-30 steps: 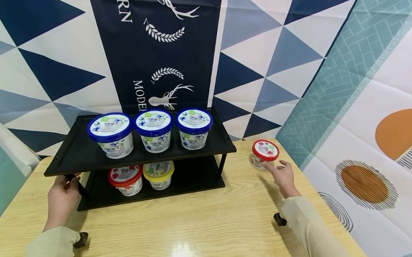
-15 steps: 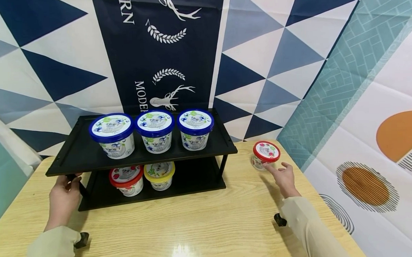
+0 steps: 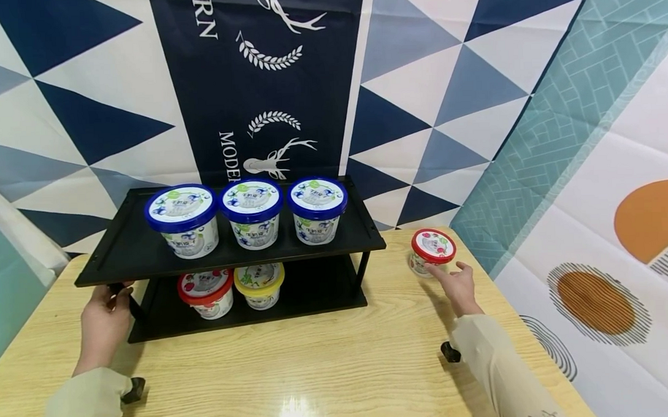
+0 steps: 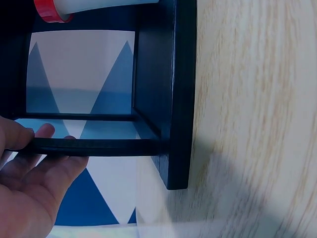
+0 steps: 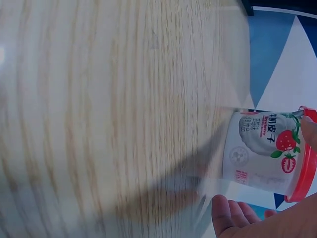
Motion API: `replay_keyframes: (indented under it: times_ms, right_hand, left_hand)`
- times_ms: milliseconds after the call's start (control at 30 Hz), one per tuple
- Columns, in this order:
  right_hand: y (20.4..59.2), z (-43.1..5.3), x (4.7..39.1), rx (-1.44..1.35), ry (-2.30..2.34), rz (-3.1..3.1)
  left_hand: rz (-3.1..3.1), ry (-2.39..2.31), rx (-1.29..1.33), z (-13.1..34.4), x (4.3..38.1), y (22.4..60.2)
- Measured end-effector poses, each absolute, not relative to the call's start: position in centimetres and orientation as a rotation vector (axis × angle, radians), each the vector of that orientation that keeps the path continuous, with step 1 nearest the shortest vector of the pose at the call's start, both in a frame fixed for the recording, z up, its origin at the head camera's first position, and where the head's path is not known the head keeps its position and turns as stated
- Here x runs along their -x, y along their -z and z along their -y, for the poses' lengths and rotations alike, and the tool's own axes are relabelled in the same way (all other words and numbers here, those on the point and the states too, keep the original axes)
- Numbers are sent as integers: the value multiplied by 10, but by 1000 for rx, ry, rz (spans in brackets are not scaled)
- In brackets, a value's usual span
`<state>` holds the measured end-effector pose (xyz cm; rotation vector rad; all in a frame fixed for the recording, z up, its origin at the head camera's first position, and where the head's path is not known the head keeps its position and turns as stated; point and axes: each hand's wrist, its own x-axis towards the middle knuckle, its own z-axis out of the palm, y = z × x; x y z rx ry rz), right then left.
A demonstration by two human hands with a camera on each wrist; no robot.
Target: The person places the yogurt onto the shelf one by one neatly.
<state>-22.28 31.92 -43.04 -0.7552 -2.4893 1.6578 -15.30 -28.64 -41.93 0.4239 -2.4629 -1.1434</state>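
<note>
My left hand [image 3: 103,321] grips the front left post [image 4: 104,147] of a black two-tier shelf [image 3: 269,255], thumb on one side and fingers on the other. At the right of the table, my right hand [image 3: 455,287] is beside a white tub with a red lid [image 3: 433,246]. Strawberries are printed on this tub [image 5: 265,151]. In the right wrist view the thumb lies by the lid; the other fingers [image 5: 223,213] are extended and look apart from the tub's wall.
Three blue-lidded tubs [image 3: 251,211] stand on the upper tier. Below are a red-lidded tub [image 3: 207,293] and a yellow-lidded tub [image 3: 260,286], partly hidden by the upper board. Patterned cloth [image 3: 397,108] hangs behind the wooden table [image 3: 295,357].
My right forearm has shifted slightly left in the head view, its hand still beside the tub. My left hand keeps its place on the post.
</note>
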Motion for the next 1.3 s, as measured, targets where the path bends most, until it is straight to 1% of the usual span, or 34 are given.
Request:
replay_keyframes:
  times_ms: [1300]
  right_hand:
    - [437,-307,248,829,-1699,2420]
  left_hand:
    - [2447,1153,-442,285,152,418]
